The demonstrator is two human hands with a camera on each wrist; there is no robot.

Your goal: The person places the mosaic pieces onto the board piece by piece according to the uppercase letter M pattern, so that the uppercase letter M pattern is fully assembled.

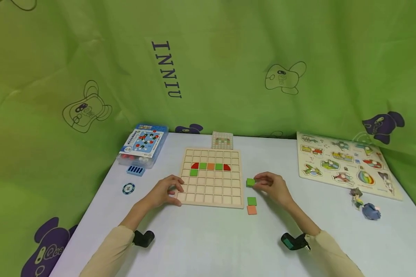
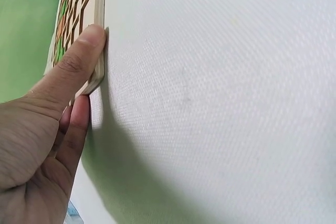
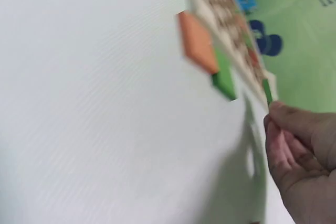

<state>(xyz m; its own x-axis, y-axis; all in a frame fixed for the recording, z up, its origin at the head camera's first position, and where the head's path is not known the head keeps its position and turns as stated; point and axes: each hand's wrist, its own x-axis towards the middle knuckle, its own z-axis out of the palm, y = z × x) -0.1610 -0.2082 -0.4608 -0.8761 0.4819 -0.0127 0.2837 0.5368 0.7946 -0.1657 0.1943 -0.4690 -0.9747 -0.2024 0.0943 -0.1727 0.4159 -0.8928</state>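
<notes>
A wooden grid board (image 1: 209, 190) lies flat on the white table. In its upper cells sit red quarter-round tiles, several green square tiles and an orange one. My left hand (image 1: 166, 190) holds the board's near left corner, thumb (image 2: 90, 38) against the front edge and fingers at the side. Just right of the board, my right hand (image 1: 273, 187) pinches a green square tile (image 1: 250, 182) between thumb and fingertips. Below that hand, another green square tile (image 1: 252, 201) and an orange square tile (image 1: 252, 210) lie on the table.
A small pattern card (image 1: 222, 141) touches the board's far edge. At left are a clear-sided box (image 1: 143, 144), a blue slotted piece (image 1: 136, 170) and a round chip (image 1: 128, 188). A vehicle puzzle board (image 1: 343, 163) and two small figures (image 1: 371, 211) lie at right.
</notes>
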